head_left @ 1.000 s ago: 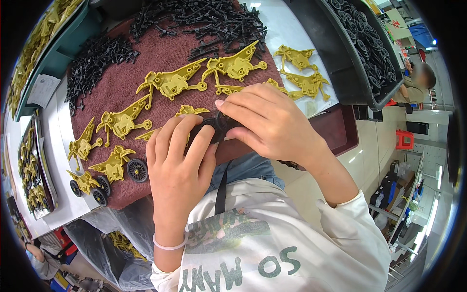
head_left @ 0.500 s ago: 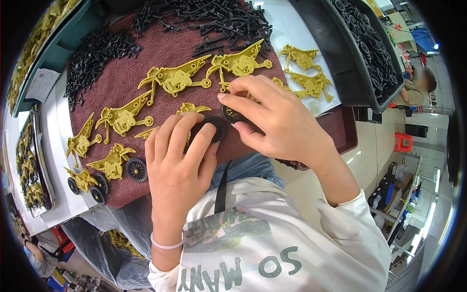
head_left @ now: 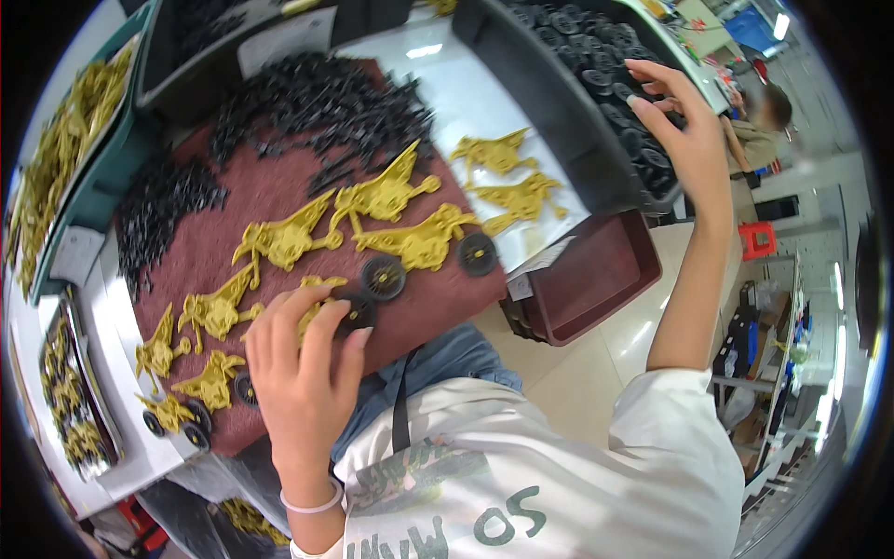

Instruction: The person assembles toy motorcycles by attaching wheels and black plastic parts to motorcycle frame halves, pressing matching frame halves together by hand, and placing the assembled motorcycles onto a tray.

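My left hand (head_left: 303,349) is closed around a black spoked wheel (head_left: 357,315), thumb and fingertips at its edge. A yellow toy motorcycle half (head_left: 312,312) lies partly hidden under those fingers. Just beyond it is another yellow motorcycle half (head_left: 424,240), with one black wheel (head_left: 383,277) near its left end and another wheel (head_left: 478,253) at its right end. My right hand (head_left: 684,121) reaches over a black bin (head_left: 549,121) of loose black wheels (head_left: 601,61). Its thumb and fingers are apart, and nothing shows between them.
Several more yellow halves (head_left: 284,238) lie on the maroon cloth (head_left: 438,303), beside heaps of small black parts (head_left: 307,116). A teal crate (head_left: 70,205) of yellow pieces stands left. An empty maroon tray (head_left: 596,321) sits below the black bin. A person (head_left: 759,130) is farther off.
My right hand has left the yellow half and moved right, over the wheel bin. That half now shows a wheel at its right end. The whole view has shifted.
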The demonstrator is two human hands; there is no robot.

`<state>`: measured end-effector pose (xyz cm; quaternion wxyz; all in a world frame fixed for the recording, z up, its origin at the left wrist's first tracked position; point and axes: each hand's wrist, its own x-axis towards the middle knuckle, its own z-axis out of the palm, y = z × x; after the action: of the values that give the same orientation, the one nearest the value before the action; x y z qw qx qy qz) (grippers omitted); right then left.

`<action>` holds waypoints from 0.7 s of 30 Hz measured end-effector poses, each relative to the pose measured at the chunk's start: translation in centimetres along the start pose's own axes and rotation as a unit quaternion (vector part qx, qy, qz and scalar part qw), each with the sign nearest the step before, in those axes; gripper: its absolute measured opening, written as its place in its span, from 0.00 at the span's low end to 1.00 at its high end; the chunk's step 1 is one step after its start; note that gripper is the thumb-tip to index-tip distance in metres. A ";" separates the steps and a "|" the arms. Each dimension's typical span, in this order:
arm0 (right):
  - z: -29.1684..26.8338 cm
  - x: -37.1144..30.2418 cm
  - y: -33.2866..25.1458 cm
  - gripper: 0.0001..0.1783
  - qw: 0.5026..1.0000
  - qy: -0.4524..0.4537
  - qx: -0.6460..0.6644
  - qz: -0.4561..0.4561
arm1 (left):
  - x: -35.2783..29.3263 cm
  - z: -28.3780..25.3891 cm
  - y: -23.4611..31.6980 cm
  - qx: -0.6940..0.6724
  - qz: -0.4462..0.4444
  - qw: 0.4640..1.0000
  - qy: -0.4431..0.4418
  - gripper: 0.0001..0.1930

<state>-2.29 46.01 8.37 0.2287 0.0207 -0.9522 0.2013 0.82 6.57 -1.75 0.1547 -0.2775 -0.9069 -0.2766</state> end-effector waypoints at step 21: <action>0.5 -3.4 10.1 0.09 0.969 0.188 -0.068 0.148 | 30.8 17.8 15.0 0.003 0.194 0.911 -0.364 0.11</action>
<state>-0.83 54.92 2.69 0.3720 -0.1740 -0.8962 0.1679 -17.18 40.25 3.63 -0.1348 -0.5290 -0.8296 -0.1176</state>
